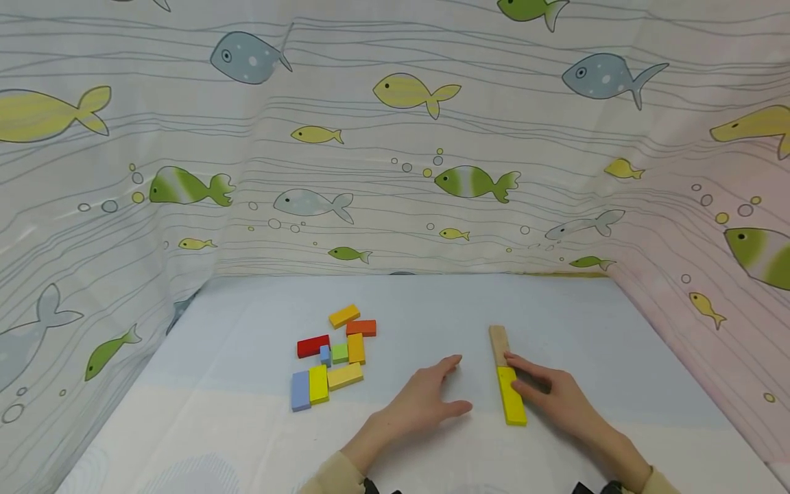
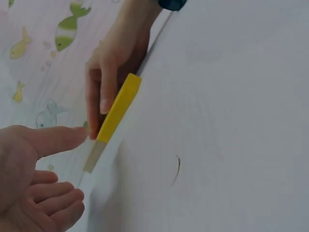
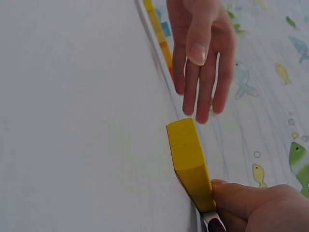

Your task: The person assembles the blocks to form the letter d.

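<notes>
A yellow block (image 1: 511,398) and a plain wooden block (image 1: 499,345) lie end to end in one line on the right part of the table. My right hand (image 1: 558,398) is at their right side. Its thumb touches the yellow block, and its index fingertip rests near the joint between the two. In the right wrist view the thumb (image 3: 236,195) lies along the yellow block's side. To the left of the line, my left hand (image 1: 426,398) holds nothing, with thumb and fingers spread apart. The left wrist view shows its fingers (image 2: 55,198) loosely bent.
A cluster of blocks lies on the left of the table (image 1: 247,329): a red block (image 1: 313,346), an orange-red block (image 1: 361,328), a light green block (image 1: 340,353), a blue block (image 1: 300,391) and several yellow-toned ones. A fish-patterned curtain (image 1: 395,151) surrounds the table's back and sides.
</notes>
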The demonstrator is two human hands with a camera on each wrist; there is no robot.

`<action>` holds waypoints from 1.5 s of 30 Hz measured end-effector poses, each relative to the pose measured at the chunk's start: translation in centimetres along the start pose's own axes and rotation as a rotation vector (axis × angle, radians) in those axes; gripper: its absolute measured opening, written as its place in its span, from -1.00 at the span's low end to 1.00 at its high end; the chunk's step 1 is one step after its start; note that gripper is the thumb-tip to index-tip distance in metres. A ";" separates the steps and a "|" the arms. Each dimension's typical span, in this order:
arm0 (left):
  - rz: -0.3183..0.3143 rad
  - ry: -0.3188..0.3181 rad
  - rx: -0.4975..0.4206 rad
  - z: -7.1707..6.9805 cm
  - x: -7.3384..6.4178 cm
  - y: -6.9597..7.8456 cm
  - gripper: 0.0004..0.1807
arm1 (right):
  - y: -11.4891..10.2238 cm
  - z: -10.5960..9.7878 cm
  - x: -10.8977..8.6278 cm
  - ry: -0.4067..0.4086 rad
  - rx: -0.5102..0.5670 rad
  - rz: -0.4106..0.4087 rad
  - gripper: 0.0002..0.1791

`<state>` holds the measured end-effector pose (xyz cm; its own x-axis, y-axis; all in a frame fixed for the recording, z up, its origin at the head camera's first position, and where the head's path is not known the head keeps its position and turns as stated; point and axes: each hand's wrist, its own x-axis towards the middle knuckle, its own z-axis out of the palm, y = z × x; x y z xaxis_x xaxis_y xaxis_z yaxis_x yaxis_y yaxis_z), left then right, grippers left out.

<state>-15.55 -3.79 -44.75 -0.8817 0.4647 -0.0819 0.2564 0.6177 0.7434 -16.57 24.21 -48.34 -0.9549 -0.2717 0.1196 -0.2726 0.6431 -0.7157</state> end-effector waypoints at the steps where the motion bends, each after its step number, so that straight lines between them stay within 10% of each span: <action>1: 0.001 0.004 -0.004 -0.2 -0.1 -0.2 -0.17 | 0.0 0.0 0.0 0.001 -0.001 0.000 -0.46; 21: 0.002 0.245 -0.165 -6.8 -0.8 -3.7 -0.29 | 0.2 0.1 0.0 0.018 -0.054 -0.020 -0.48; 45: -0.068 0.439 -0.146 -13.7 -3.2 -9.0 -0.43 | 0.3 0.1 0.0 0.032 -0.071 -0.027 -0.49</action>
<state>-20.44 -19.55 -42.04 -0.9868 0.0945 0.1318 0.1619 0.5268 0.8344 -16.61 24.34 -48.61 -0.9501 -0.2672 0.1609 -0.3048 0.6852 -0.6615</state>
